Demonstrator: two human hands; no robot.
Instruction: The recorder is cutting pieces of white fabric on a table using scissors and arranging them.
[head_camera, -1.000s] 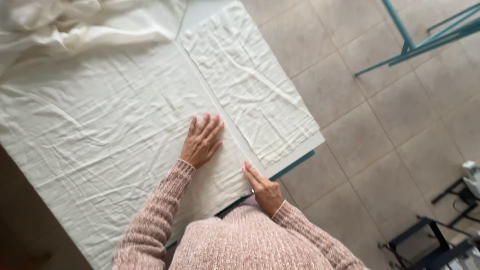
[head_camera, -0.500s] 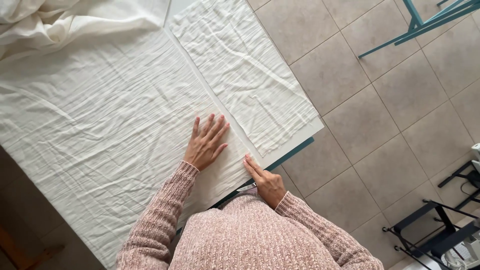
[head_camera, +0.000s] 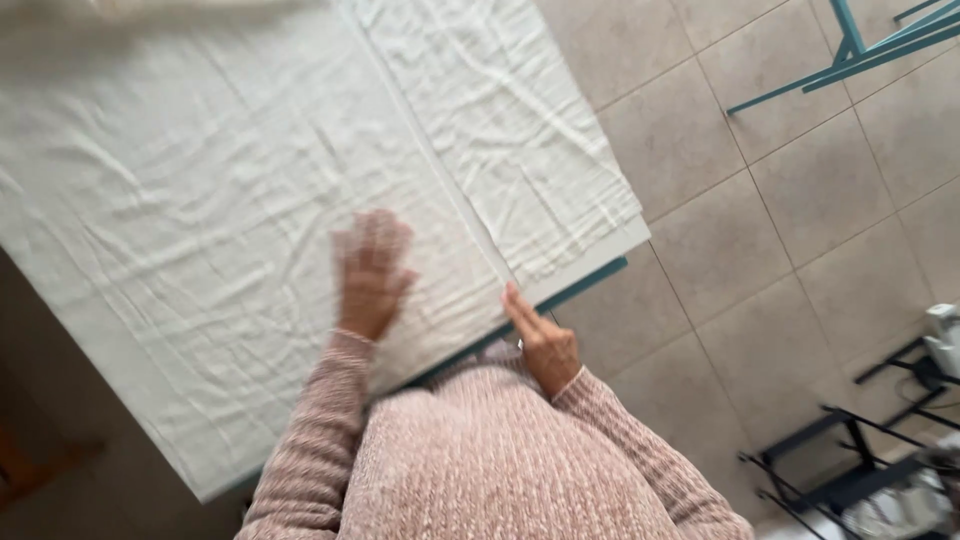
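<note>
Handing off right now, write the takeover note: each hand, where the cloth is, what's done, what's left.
Left hand: open, flat on the white cloth, blurred by motion.
Right hand: fingertips on the cloth's near edge beside the fold line.
Cloth: spread over the table, a folded panel lying to the right of the line.
Done: cloth laid out, one panel folded.
Left: wrinkles across most of it.

Tabletop (head_camera: 590, 268), teal-edged, stands on tiled floor (head_camera: 760, 230); creased white cloth (head_camera: 200, 230) lies spread flat across it.
</note>
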